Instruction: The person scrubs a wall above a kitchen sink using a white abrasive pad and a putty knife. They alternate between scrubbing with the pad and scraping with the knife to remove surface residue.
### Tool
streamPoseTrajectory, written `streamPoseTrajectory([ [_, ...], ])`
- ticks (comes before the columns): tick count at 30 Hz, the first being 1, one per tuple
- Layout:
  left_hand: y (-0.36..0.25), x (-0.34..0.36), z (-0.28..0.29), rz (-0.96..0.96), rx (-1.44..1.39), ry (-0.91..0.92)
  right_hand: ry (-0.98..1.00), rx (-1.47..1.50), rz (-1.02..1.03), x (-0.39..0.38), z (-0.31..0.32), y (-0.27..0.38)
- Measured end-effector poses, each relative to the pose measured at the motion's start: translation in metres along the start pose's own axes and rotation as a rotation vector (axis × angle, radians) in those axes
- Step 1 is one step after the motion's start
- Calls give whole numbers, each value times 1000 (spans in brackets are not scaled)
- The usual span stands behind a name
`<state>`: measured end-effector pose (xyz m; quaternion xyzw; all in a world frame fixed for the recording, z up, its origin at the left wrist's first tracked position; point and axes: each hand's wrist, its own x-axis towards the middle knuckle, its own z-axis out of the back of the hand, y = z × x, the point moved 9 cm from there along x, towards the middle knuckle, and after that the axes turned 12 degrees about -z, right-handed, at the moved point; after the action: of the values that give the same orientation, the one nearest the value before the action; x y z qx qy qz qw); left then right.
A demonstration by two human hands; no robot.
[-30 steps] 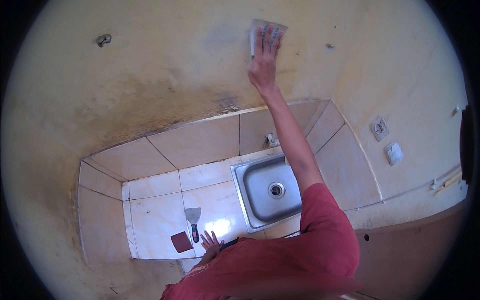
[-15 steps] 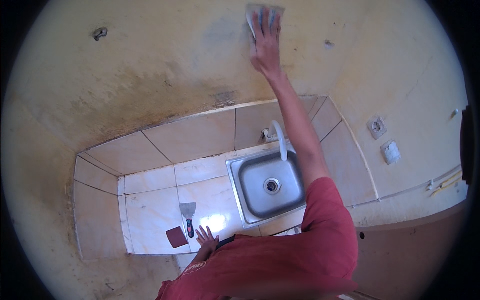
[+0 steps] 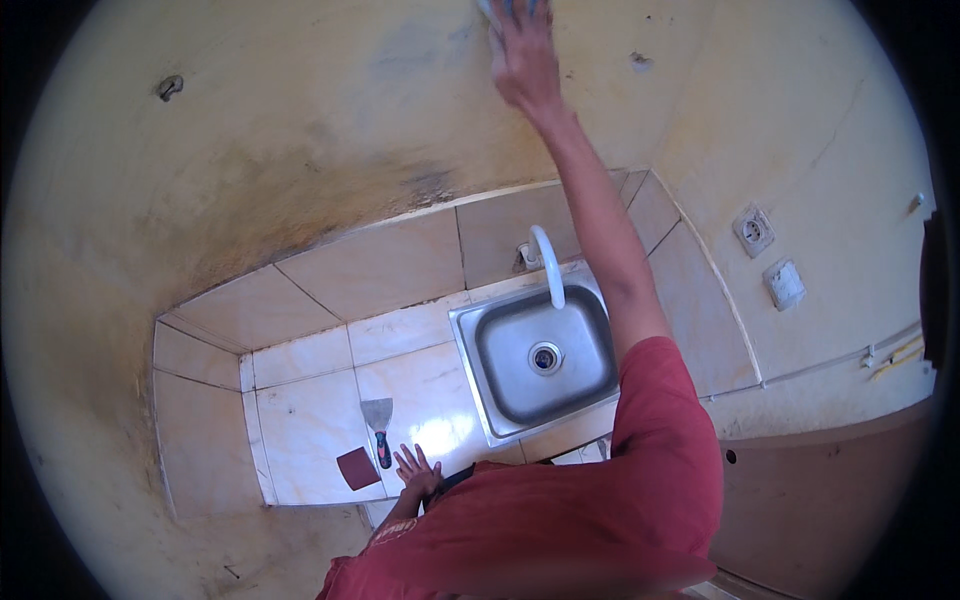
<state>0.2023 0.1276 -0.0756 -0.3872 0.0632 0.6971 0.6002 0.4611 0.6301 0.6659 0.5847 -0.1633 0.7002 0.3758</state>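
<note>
High on the yellowish, stained wall, my right hand presses a pale sheet, which looks like sandpaper, flat under its fingers. The top of the picture cuts off the fingertips and most of that sheet. My left hand rests with fingers spread on the front edge of the tiled counter. Just left of it lies a putty knife with a wide metal blade and a black and red handle. A reddish-brown square, apparently sandpaper, lies beside the handle.
A steel sink is set into the counter under my right arm, with a white curved faucet behind it. Tiled splashbacks border the counter. On the right wall are a socket and a whitish square cover.
My right hand and the pale sheet have gone higher in the picture, partly out of view. The whole view has shifted slightly. My left hand stays on the counter edge.
</note>
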Motion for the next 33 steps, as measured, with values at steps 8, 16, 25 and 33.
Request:
streamPoseTrajectory([
  [8,-5,-5,6,-11,-5,19,-38,-29,-25,-35,-8,-10],
  [16,-4,1,-2,54,33,21,-47,-18,-24,34,17,-3],
  [25,-6,-2,7,28,45,27,-36,-73,7,24,16,1],
  [33,-3,-2,5,47,-11,90,-43,-29,-20,-12,-5,-2],
])
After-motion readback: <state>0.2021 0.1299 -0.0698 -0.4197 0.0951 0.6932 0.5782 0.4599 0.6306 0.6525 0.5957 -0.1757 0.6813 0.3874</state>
